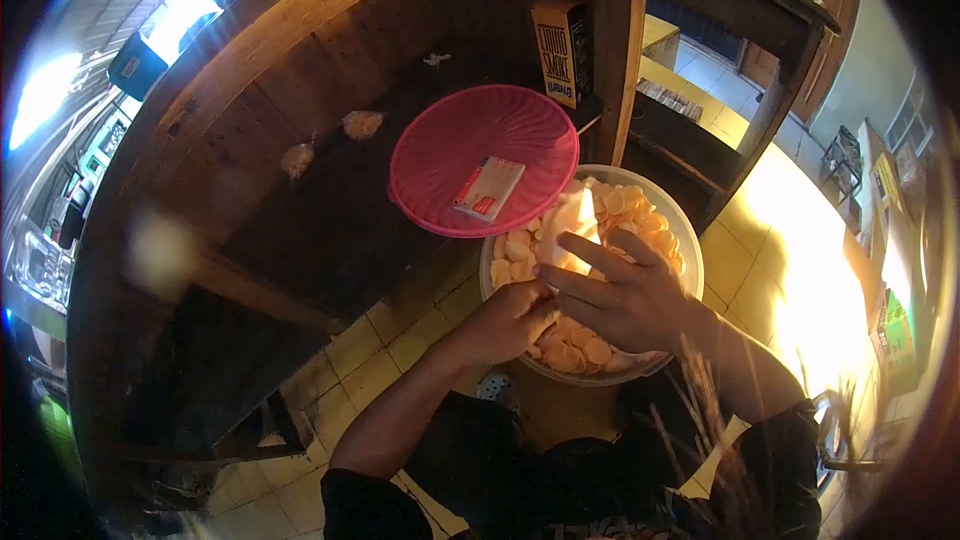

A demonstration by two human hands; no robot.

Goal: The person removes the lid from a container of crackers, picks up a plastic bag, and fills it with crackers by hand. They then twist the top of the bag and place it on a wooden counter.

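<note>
A round white tub (690, 230) full of pale orange, disc-shaped crackers (622, 202) stands in front of my body. Over it, a thin, pale plastic bag (575, 223) catches bright light. My left hand (512, 322) is closed at the tub's near left side, its fingertips pinched at the lower end of the bag. With fingers stretched and spread, my right hand (630, 290) reaches across the crackers beside the bag; its thumb is hidden. A pink ribbed lid (440, 155) overlaps the tub's far left rim, carrying a small white-and-red packet (490, 188).
On the dark wooden shelf (400, 90) lie two small bags of orange contents (362, 124). A "Liquid Smoke" box (560, 52) stands behind the lid, near a wooden post (622, 50). Yellow tiles (740, 250) cover the floor.
</note>
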